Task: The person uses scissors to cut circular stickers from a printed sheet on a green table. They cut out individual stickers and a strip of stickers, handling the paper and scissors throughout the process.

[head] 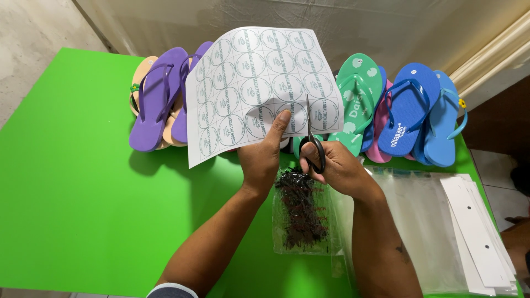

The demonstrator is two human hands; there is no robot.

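Note:
My left hand (264, 153) pinches the bottom edge of a white paper sheet (248, 83) printed with rows of round labels, holding it upright over the green table (83, 193). My right hand (334, 167) grips black-handled scissors (312, 138), with the blades pointing up into the sheet's lower right part. Just below both hands lies a small clear bag of black plastic fasteners (301, 212).
Purple and tan flip-flops (160, 99) stand at the back left. Green, pink and blue flip-flops (397, 107) stand at the back right. A stack of clear plastic bags (419, 226) and white card strips with holes (477, 226) lie at the right edge.

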